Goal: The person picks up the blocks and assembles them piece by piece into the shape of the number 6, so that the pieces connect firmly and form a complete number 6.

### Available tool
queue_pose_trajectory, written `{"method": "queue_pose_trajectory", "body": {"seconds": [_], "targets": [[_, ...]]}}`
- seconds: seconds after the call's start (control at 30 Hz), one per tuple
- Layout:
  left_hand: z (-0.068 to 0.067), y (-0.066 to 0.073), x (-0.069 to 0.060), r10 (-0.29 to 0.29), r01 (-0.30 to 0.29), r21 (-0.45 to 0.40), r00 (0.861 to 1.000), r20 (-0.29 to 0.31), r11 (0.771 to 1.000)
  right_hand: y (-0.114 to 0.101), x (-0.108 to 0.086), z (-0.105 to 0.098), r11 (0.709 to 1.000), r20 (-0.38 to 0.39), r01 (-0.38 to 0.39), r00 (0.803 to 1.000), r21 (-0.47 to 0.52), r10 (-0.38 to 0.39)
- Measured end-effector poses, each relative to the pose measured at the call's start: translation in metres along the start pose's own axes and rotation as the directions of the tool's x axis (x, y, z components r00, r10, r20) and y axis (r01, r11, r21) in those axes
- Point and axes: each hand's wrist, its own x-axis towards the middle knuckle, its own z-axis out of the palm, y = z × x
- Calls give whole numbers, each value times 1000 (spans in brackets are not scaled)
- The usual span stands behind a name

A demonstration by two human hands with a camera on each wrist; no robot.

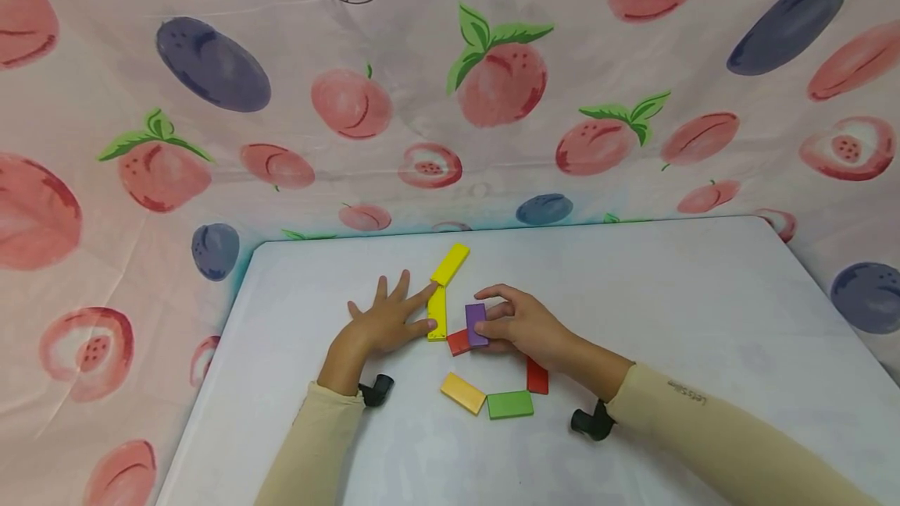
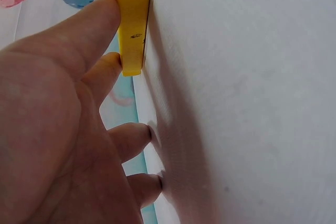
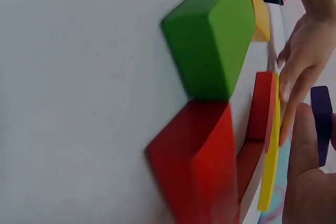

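Between thumb and fingers my right hand (image 1: 529, 328) pinches a purple block (image 1: 476, 325), held over a red block (image 1: 458, 343) that it partly covers. My left hand (image 1: 385, 325) lies on its side of the table with fingers spread. Its thumb and index finger touch the left side of a yellow block (image 1: 437, 314), also seen in the left wrist view as a yellow bar (image 2: 132, 30). A second yellow block (image 1: 451, 264) meets the far end of the first at an angle. Part of the purple block (image 3: 322, 124) shows behind the right thumb.
Nearer the front, an orange-yellow block (image 1: 463, 393), a green block (image 1: 510, 404) and another red block (image 1: 537, 378) form a curved row. They lie on a white table (image 1: 703, 311). Behind it hangs a fruit-print cloth (image 1: 422, 37).
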Motion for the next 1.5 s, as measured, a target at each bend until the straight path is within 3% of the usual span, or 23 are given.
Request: {"method": "queue_pose_trajectory", "body": {"seconds": [0.33, 0.73, 1.07, 1.5], "targets": [[0, -1, 0, 5, -5, -3, 1000, 4, 1000, -1, -1, 19, 1000, -3, 10, 1000, -16, -10], [0, -1, -2, 18, -18, -10, 1000, 8, 1000, 1, -3, 39, 982, 7, 80, 997, -171, -80], [-1, 0, -3, 12, -12, -7, 1000, 12, 1000, -1, -1, 48, 944, 4, 130, 991, -303, -135], [-2, -2, -2, 24, -24, -3, 1000, 11, 1000, -1, 1, 56, 861, 4, 223, 969, -457, -249]]}}
